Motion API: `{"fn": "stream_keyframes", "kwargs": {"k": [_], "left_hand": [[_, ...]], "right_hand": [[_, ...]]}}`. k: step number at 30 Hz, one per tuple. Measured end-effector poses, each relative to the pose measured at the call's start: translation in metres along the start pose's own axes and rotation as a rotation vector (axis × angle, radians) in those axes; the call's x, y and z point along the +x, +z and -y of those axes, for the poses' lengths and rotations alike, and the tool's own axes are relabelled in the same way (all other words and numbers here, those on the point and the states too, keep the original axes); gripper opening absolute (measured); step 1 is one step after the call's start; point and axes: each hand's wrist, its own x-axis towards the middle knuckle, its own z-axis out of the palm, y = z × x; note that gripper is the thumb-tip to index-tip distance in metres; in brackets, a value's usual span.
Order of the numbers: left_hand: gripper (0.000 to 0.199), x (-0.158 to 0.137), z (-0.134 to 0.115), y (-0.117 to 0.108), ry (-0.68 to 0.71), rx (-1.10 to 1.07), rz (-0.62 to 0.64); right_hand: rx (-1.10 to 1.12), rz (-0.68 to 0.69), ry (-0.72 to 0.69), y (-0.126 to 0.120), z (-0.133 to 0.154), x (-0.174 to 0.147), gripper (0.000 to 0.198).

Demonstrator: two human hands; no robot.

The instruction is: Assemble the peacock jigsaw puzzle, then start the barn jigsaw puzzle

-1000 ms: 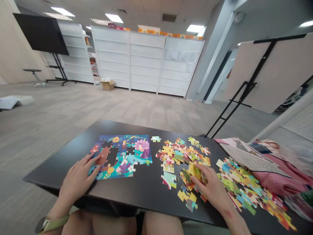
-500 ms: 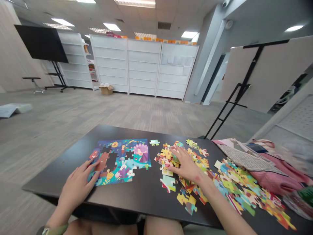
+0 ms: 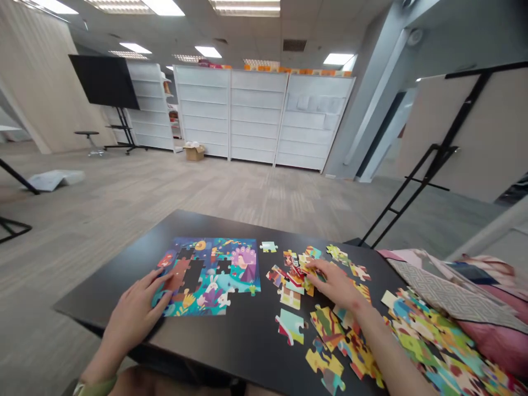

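As left hand (image 3: 134,308) splays, curled right (image 3: 335,283) touches pieces (image 3: 294,282).

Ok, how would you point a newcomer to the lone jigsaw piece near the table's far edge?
On the black table, find the partly assembled jigsaw puzzle with the purple peacock. Just right of its far right corner, near the table's far edge, lies a pale green-and-white jigsaw piece. Unlike the overlapping loose pieces farther right, around the right hand, it touches no other piece.
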Motion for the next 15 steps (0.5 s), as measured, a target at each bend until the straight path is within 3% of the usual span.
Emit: {"fn": "stream_keyframes", "kwargs": {"k": [5, 8, 10, 11, 15], "left_hand": [[0.041, -0.005, 0.004, -0.010, 0.048, -0.183, -0.185], [0.031, 0.001, -0.015, -0.021, 0.016, -0.247, -0.335], [0.029, 0.015, -0.050, -0.025, 0.001, -0.324, -0.343], [0.029, 0.024, -0.075, -0.025, 0.025, -0.390, -0.284], [0.030, 0.070, -0.197, -0.011, 0.397, -0.592, 0.115]], "right_hand": [[0.056, -0.037, 0.041, -0.009, -0.004, 0.000, 0.029], [0.079, -0.083, 0.073, -0.011, -0.003, -0.002, 0.030], [0.094, -0.108, 0.091, -0.011, -0.005, -0.002, 0.029], [0.103, -0.118, 0.096, -0.011, -0.006, -0.002, 0.028], [0.120, -0.174, 0.106, -0.007, -0.012, 0.000, 0.026]]}}
